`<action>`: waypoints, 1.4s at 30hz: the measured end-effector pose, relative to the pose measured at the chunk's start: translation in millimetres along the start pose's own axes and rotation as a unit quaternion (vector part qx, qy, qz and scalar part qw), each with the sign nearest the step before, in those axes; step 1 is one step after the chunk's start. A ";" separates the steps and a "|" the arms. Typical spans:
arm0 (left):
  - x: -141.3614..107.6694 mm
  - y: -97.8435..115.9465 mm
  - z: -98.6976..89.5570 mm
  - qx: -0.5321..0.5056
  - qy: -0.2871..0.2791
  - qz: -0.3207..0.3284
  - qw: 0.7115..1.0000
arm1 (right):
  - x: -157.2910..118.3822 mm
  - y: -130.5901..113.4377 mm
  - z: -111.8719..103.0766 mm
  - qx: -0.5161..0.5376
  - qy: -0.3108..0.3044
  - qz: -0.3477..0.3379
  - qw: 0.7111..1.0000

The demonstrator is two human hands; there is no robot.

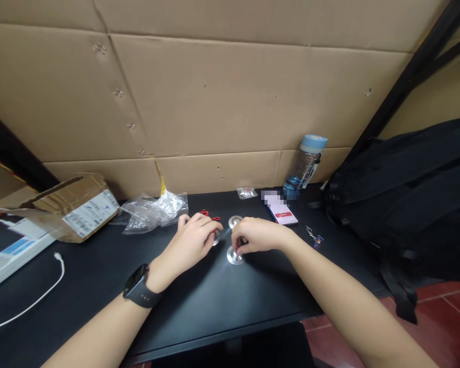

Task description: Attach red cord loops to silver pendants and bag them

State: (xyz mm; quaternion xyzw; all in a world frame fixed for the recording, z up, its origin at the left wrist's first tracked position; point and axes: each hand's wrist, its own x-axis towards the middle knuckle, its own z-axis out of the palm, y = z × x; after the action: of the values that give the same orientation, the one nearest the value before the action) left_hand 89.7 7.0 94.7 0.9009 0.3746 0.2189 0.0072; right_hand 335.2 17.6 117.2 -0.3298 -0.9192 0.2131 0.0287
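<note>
Pinching front disc [235, 258] with right fingers [245, 249], left fingers [213, 225] closed around left disc [216, 238]

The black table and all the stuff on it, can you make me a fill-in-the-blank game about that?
The bottle has a ____ lid.
The watch is on the ____ wrist.
The open box is made of ____.
The right hand touches a round disc coloured ____.

Missing words: blue; left; cardboard; silver.
</note>
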 end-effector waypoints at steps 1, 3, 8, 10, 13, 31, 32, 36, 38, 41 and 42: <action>-0.4 0.3 -0.5 0.002 -0.017 0.008 1.000 | -0.1 -0.7 -0.1 -0.003 0.000 0.008 1.000; -1.0 1.1 -0.5 0.003 -0.043 0.021 0.999 | -0.9 -1.8 -0.7 -0.012 0.001 0.023 1.000; -1.3 1.0 3.4 0.012 -0.055 0.036 0.998 | -1.0 -2.2 0.3 -0.014 -0.003 0.023 1.000; -1.5 0.6 5.0 0.024 -0.052 0.039 0.998 | 0.0 -1.6 1.8 -0.010 -0.001 0.015 1.000; -2.0 0.7 7.2 0.054 -0.032 0.046 0.997 | 1.2 -0.8 3.2 -0.005 0.006 0.001 1.000; -3.5 1.9 8.2 0.129 0.003 0.031 0.991 | -1.2 -6.8 0.4 -0.024 0.022 -0.028 0.999; -3.2 1.4 7.5 0.129 0.007 0.027 0.991 | -1.8 -7.0 -1.3 -0.025 0.030 -0.030 0.999; -1.7 1.2 4.1 0.131 0.020 0.021 0.991 | -5.0 -7.7 -9.6 -0.025 0.097 -0.015 0.995; -1.0 2.4 2.1 0.129 0.023 0.019 0.991 | -6.0 -7.7 -12.7 -0.026 0.140 -0.008 0.990; 0.0 4.8 -1.1 0.115 0.033 0.008 0.993 | -6.5 -5.8 -14.1 -0.031 0.174 0.006 0.984; 0.3 5.5 -2.2 0.109 0.040 0.000 0.993 | -6.5 -4.7 -13.9 -0.034 0.177 0.014 0.984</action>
State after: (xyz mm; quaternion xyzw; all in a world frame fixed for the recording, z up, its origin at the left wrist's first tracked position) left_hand 92.7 2.9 97.9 0.8870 0.3958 0.2126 -0.1062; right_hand 340.2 15.6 132.4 -0.3762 -0.9015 0.1209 0.1764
